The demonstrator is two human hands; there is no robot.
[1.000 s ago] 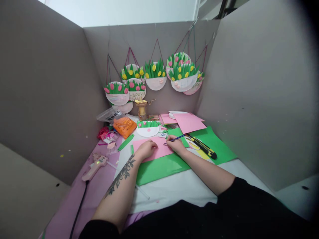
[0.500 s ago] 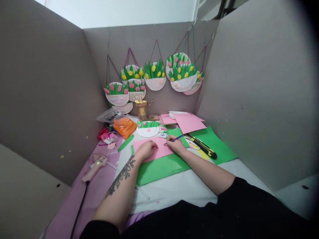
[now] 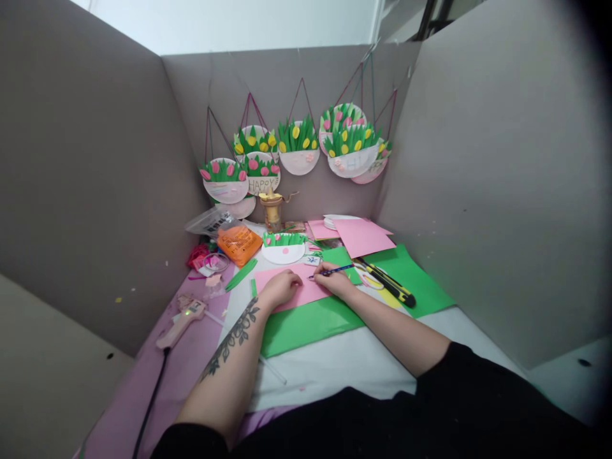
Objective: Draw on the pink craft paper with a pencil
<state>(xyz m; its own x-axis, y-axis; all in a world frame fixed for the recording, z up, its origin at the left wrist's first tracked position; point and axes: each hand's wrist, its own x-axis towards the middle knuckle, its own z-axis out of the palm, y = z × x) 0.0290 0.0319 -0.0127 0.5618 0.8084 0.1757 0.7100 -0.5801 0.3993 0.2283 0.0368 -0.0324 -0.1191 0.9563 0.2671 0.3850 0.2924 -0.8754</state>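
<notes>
A sheet of pink paper point(image 3: 313, 294) lies on a larger green sheet point(image 3: 306, 328). On the pink paper's left part rests my left hand point(image 3: 282, 288), its fingers loosely bent and lying on the sheet, holding nothing. My right hand point(image 3: 335, 282) grips a dark blue patterned pencil point(image 3: 340, 269), whose tip meets the pink paper just right of my left fingers. Any mark under the tip is too small to make out. Just beyond the sheet lies a white half-plate point(image 3: 282, 256) with green paper grass, pink flowers and a pink dot.
At right lies a yellow-and-black utility knife point(image 3: 392, 285) on green paper. Behind it are pink sheets point(image 3: 363, 237). To the left are a pink glue gun point(image 3: 184, 322), an orange bag point(image 3: 240, 244) and green strips point(image 3: 241, 274). Plate baskets point(image 3: 299, 162) hang on the back wall.
My right hand and the pencil have shifted slightly left across the pink paper, bringing the tip nearer my left hand. The left hand stays in place.
</notes>
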